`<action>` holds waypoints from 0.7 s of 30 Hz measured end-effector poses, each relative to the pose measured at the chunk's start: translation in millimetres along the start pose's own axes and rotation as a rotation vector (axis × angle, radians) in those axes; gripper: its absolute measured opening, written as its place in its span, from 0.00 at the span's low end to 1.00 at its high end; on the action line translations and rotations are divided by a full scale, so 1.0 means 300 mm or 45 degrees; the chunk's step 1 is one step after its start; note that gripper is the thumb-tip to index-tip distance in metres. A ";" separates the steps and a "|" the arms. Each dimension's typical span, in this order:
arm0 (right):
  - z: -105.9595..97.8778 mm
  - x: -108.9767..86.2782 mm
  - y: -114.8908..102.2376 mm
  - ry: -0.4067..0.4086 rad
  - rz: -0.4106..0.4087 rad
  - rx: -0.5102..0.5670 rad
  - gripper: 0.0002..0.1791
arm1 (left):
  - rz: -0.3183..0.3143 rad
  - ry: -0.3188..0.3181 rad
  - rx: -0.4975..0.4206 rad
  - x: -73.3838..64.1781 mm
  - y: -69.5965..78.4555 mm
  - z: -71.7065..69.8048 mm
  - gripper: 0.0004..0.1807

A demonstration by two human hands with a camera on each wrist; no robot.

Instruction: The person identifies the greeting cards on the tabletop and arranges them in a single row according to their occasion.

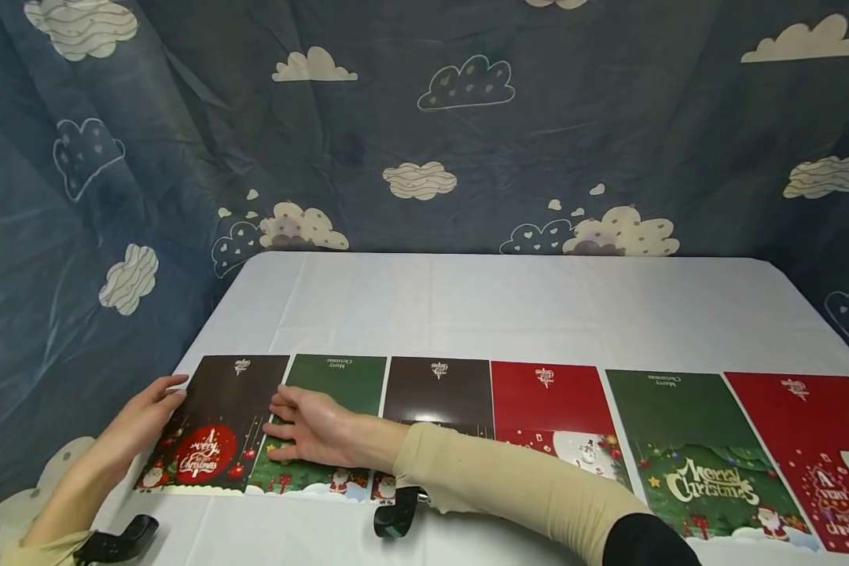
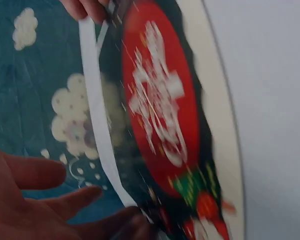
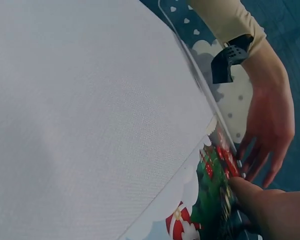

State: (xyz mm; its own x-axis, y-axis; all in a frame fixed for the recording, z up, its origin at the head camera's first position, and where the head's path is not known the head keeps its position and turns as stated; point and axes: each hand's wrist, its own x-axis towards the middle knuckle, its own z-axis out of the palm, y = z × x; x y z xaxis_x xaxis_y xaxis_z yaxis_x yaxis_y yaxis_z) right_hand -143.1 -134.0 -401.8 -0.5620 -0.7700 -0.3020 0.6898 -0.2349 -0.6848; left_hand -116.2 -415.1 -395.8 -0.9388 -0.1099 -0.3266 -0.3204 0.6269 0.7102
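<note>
A dark brown Christmas card (image 1: 212, 393) with a red lettered disc lies at the left end of a row. At its left edge is my left hand (image 1: 137, 420), fingertips right at the border. My right hand (image 1: 318, 431), fingers extended and spread, hovers over a green Christmas card (image 1: 339, 381) just right of it, fingertips by the dark card's right edge. In the left wrist view the left fingers (image 2: 65, 200) reach toward the card's edge. The right wrist view has the right thumb (image 3: 245, 192) over a green card with a Santa.
Rightward lie another brown card (image 1: 439, 389), a red card (image 1: 545, 397), a second green card (image 1: 665, 409) and a red card (image 1: 792, 417). White cloth covers the table (image 1: 467, 306). A blue cloud-patterned curtain (image 1: 368, 134) hangs behind and at the left.
</note>
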 end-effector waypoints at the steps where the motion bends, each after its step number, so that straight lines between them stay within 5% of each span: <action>1: 0.001 0.000 0.001 -0.003 0.000 -0.004 0.33 | 0.000 0.006 0.006 0.009 -0.010 0.003 0.37; 7: -0.004 -0.002 0.004 -0.013 0.006 0.006 0.32 | 0.001 0.010 -0.112 0.049 -0.064 -0.009 0.39; 11: -0.008 -0.003 0.001 -0.017 0.004 0.003 0.32 | 0.004 -0.008 -0.241 0.040 -0.049 -0.046 0.32; 16: -0.013 0.000 0.001 -0.016 0.000 0.007 0.32 | -0.042 -0.076 -0.577 0.017 -0.026 -0.082 0.12; 21: -0.014 0.001 0.004 -0.016 0.000 0.016 0.32 | -0.066 -0.104 -0.688 0.014 -0.026 -0.099 0.13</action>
State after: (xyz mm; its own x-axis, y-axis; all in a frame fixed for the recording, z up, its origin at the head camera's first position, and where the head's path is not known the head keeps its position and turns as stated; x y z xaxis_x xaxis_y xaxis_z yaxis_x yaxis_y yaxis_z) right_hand -144.5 -132.0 -405.5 -0.5566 -0.7772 -0.2936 0.6956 -0.2427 -0.6763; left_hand -121.5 -443.4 -384.1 -0.9141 -0.0564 -0.4015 -0.4054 0.1342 0.9042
